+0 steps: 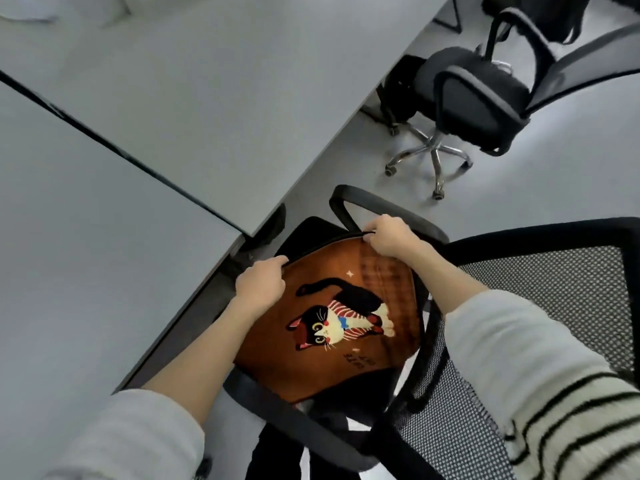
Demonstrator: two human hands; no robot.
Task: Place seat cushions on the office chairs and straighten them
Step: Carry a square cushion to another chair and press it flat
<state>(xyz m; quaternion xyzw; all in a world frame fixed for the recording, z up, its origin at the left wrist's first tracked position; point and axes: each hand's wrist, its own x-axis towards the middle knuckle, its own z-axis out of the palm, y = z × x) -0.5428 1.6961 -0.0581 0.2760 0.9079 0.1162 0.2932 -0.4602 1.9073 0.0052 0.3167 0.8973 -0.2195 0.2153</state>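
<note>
Your left hand (260, 285) is curled over the far left corner of the brown cushion (332, 327), fingers hooked round its dark edge just below the centre of the frame. Your right hand (391, 239) pinches the far right corner of the same cushion, thumb and fingers closed on the black piping, a little higher and to the right of the left hand. The cushion lies on the seat of the near office chair (540, 306) in the lower middle of the frame, its printed cat facing up, and it sits slightly askew between the two black armrests, with a strip of the black seat showing beyond its far edge. The chair's mesh back fills the lower right of the frame, under your striped sleeve (540, 382). The chair is pulled up to the corner of a grey surface (145, 116) that takes up the whole left and upper left of the frame. A second office chair (474, 98), black with a chrome wheeled base, stands well apart in the upper right on the grey floor (571, 168), and its seat carries no patterned cushion that you can see.
</note>
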